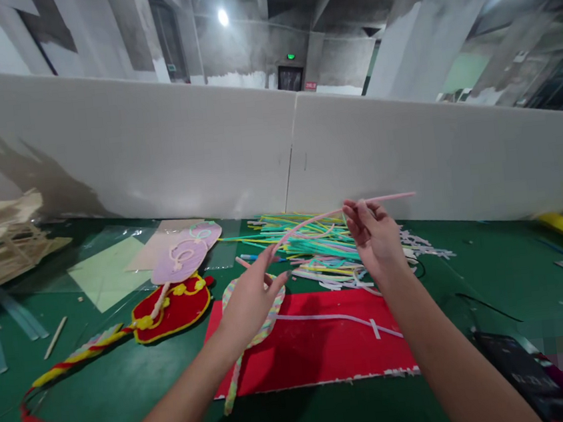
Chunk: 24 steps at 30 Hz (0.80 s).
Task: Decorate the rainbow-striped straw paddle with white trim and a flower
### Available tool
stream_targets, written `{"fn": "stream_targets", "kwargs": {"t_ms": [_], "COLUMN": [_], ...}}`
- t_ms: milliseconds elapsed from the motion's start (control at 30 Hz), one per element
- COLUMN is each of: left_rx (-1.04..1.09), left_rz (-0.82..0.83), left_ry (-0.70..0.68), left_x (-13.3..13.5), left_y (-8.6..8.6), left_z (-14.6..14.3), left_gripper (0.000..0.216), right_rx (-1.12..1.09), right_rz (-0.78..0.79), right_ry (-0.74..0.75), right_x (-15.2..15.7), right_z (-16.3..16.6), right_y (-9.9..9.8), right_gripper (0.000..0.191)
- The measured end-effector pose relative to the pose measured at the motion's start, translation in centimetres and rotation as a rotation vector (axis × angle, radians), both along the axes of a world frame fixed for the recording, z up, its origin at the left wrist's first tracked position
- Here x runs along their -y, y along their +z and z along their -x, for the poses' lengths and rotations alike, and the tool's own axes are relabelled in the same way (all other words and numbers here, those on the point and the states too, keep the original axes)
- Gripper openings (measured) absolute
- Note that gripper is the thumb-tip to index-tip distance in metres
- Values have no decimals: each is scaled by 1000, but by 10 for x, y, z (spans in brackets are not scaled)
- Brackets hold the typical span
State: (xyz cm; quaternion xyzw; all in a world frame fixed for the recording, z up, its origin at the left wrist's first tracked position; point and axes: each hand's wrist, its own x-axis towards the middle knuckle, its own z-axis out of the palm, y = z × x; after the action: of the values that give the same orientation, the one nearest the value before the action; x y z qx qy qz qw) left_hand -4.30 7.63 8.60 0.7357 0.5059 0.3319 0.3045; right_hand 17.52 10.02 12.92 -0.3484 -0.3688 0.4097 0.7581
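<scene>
A pink pipe cleaner (307,221) stretches in a shallow arch between my hands, above the table. My left hand (253,301) pinches it near its left end, and a short tip shows past the fingers. Its other end sticks out to the right beyond my right hand (375,235), whose thumb and fingertips grip it. Below lies a red sheet (322,361) with a lilac pipe cleaner (317,316) and a short white piece (375,329) on it. Partly hidden under my left hand is a pastel striped round fan shape (268,330) with a handle.
Behind my hands spreads a pile of coloured pipe cleaners (325,246). To the left lie a red-and-yellow fan (172,316), a lilac fan (178,259), green paper (109,273) and glue sticks (18,316). A phone (519,367) rests at right; a white partition (386,153) stands behind.
</scene>
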Motion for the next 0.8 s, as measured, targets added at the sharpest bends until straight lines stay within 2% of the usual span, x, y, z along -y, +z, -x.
{"fn": "stream_targets", "kwargs": {"t_ms": [67,167,267,333,433,533,700,800], "left_rx": [-43,-189,-452,-562,-665,-706,-687,-714], "left_rz": [37,22,-33,-88,-145,-191,-240,-219], "left_ry": [-112,-283,-444,-514,-581,-611,-681,-691], "left_x": [6,22,40,49,54,54,59,59], "left_y": [-1,-5,-5,-4,-4,-2,8,14], "left_z": [-5,-17,-32,-40,-44,-42,-38,-36], "left_gripper": [29,30,28,28,24,21,25,25], "right_rx": [-1,46,92,114,135,179,247,316], "right_rz": [21,10,-14,-8,-5,-27,-72,-153], "right_ry": [8,-25,-71,-27,65,53,-72,-254], "right_x": [6,13,19,25,37,51,71,78], "right_z": [-1,-7,-12,-12,-10,-11,-17,-17], "right_y": [-1,-1,-3,-6,-7,-1,15,18], "right_gripper": [32,32,31,30,26,21,16,13]}}
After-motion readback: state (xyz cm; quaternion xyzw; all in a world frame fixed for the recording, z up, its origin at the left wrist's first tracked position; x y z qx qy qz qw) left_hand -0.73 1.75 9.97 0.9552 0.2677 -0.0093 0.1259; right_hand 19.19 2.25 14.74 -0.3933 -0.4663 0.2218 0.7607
